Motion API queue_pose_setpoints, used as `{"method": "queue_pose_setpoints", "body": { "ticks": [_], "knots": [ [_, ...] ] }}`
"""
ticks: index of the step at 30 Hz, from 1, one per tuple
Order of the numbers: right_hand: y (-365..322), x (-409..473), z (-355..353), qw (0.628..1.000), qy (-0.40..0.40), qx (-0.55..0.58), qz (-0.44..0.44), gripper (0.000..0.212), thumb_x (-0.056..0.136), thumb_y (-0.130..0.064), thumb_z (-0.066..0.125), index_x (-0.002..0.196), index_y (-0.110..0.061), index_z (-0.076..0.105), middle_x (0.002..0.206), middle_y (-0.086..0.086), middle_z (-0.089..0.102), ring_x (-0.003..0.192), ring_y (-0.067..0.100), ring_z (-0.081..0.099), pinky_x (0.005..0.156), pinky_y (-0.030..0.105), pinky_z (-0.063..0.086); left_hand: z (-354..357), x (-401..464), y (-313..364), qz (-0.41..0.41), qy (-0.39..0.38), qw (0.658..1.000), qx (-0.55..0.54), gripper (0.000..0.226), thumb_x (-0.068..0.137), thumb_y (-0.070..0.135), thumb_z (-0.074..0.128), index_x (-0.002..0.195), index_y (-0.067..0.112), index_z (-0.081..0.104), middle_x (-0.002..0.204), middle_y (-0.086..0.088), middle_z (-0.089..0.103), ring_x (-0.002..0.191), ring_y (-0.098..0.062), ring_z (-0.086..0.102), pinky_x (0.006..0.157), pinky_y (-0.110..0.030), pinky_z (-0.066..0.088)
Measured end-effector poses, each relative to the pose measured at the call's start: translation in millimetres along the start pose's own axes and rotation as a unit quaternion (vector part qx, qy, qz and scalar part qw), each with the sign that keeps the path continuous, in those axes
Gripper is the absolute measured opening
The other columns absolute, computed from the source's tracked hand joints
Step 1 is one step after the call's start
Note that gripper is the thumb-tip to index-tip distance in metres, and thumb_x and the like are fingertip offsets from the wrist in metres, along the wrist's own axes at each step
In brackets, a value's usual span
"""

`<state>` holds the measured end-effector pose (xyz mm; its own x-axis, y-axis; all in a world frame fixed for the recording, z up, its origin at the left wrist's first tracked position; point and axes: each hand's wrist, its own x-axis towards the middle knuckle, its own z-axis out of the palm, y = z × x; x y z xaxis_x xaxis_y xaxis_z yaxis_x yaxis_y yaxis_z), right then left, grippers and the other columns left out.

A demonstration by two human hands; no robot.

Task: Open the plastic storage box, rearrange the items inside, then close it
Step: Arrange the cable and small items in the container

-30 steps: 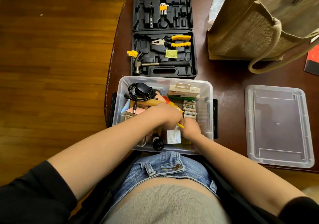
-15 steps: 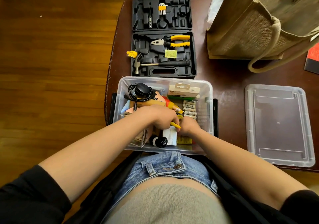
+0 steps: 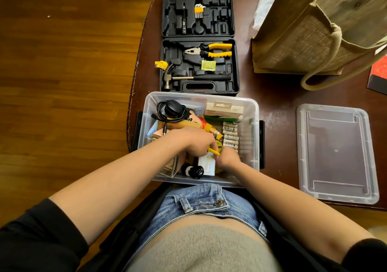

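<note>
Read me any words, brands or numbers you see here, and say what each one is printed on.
"Heybright": on the row of pale cylindrical batteries in the clear plastic storage box.
Green and white cardboard package: brand print too blurred to read.
Round yellow tape roll: letters mostly hidden, unreadable.
White paper card: print too small.

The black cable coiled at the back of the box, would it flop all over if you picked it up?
Probably. The black cable is thin and lies in loose loops round a black puck-shaped part, so it looks floppy. Its plug end already trails free and would likely dangle. It seems light, though the puck could swing.
</note>
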<state>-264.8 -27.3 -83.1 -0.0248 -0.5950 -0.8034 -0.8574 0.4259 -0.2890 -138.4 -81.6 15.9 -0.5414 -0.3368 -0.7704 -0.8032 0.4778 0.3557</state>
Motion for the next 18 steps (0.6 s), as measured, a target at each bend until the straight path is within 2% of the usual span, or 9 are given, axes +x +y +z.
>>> {"method": "queue_pose_setpoints", "body": {
  "ticks": [2,4,5,7,9,11,12,15,18],
  "knots": [
    [-1.0,1.2,1.8,1.000,-0.010,-0.016,0.003,0.032,0.090,-0.016,0.056,0.061,-0.010,0.043,0.066,0.005,0.048,0.076,0.025,0.050,0.054,0.027,0.035,0.9,-1.0,0.1,0.009,-0.002,1.000,0.000,0.048,0.092,0.009,0.041,0.119,0.044,0.059,0.073,0.011,0.046,0.065,-0.012,0.042,0.050,-0.027,0.031],
    [-2.3,1.1,1.5,0.999,-0.017,-0.027,-0.006,0.033,0.089,-0.011,0.055,0.060,-0.012,0.042,0.064,0.005,0.047,0.077,0.026,0.050,0.049,0.027,0.033,1.4,-1.2,-0.1,0.020,-0.003,1.000,-0.009,0.046,0.094,0.010,0.042,0.124,0.042,0.057,0.072,0.012,0.045,0.062,-0.010,0.040,0.050,-0.026,0.031],
    [-2.7,0.9,0.2,0.999,-0.024,-0.031,-0.014,0.029,0.090,-0.013,0.056,0.063,-0.011,0.047,0.070,0.008,0.052,0.078,0.026,0.050,0.048,0.026,0.033,1.3,-1.4,-0.4,0.023,-0.002,1.000,-0.012,0.046,0.094,0.010,0.041,0.126,0.040,0.056,0.071,0.013,0.044,0.061,-0.008,0.039,0.050,-0.026,0.030],
    [-2.0,-0.2,-3.5,0.999,-0.032,-0.032,-0.030,0.020,0.090,-0.021,0.058,0.080,-0.004,0.061,0.089,0.016,0.061,0.082,0.028,0.053,0.056,0.027,0.036,1.5,-1.3,-1.1,0.027,0.007,0.999,-0.016,0.048,0.093,0.008,0.041,0.127,0.039,0.055,0.071,0.014,0.044,0.061,-0.007,0.038,0.050,-0.026,0.030],
    [0.2,-2.0,-7.6,0.998,-0.030,-0.031,-0.049,0.022,0.088,-0.027,0.062,0.089,-0.005,0.066,0.093,0.016,0.064,0.084,0.029,0.057,0.063,0.027,0.038,2.5,-0.4,-0.6,0.019,0.014,1.000,-0.012,0.045,0.091,0.006,0.041,0.122,0.036,0.057,0.073,0.011,0.044,0.063,-0.009,0.039,0.052,-0.027,0.032],
    [1.3,-5.1,-15.9,0.997,-0.038,-0.044,-0.057,0.023,0.082,-0.030,0.068,0.074,-0.009,0.064,0.074,0.008,0.061,0.073,0.024,0.055,0.060,0.026,0.040,3.8,1.7,1.1,0.004,0.014,1.000,0.003,0.035,0.091,0.007,0.043,0.113,0.028,0.061,0.072,0.007,0.043,0.068,-0.015,0.041,0.056,-0.029,0.035],
    [0.5,-7.2,-22.3,0.996,-0.041,-0.058,-0.059,0.029,0.080,-0.031,0.070,0.063,-0.011,0.057,0.064,0.003,0.055,0.066,0.021,0.052,0.056,0.025,0.039,4.4,3.2,1.7,-0.001,0.013,1.000,0.005,0.031,0.091,0.008,0.044,0.110,0.025,0.061,0.072,0.007,0.044,0.071,-0.017,0.043,0.056,-0.029,0.035],
    [-7.0,-13.5,-42.7,0.976,-0.002,-0.194,-0.102,0.043,0.080,-0.039,0.068,0.057,-0.012,0.044,0.058,0.000,0.043,0.059,0.020,0.046,0.052,0.026,0.037,3.1,5.7,2.2,-0.005,0.002,1.000,-0.003,0.024,0.095,0.018,0.046,0.111,0.023,0.063,0.082,0.004,0.052,0.077,-0.019,0.048,0.053,-0.026,0.033],
    [-14.5,-16.8,-50.8,0.943,0.045,-0.297,-0.143,0.026,0.084,-0.023,0.064,0.068,-0.009,0.050,0.069,0.003,0.047,0.076,0.026,0.056,0.059,0.030,0.042,2.6,6.3,0.9,0.002,0.006,1.000,-0.013,0.025,0.096,0.024,0.049,0.116,0.025,0.064,0.089,0.005,0.054,0.080,-0.016,0.048,0.050,-0.023,0.030]
  ]
}}
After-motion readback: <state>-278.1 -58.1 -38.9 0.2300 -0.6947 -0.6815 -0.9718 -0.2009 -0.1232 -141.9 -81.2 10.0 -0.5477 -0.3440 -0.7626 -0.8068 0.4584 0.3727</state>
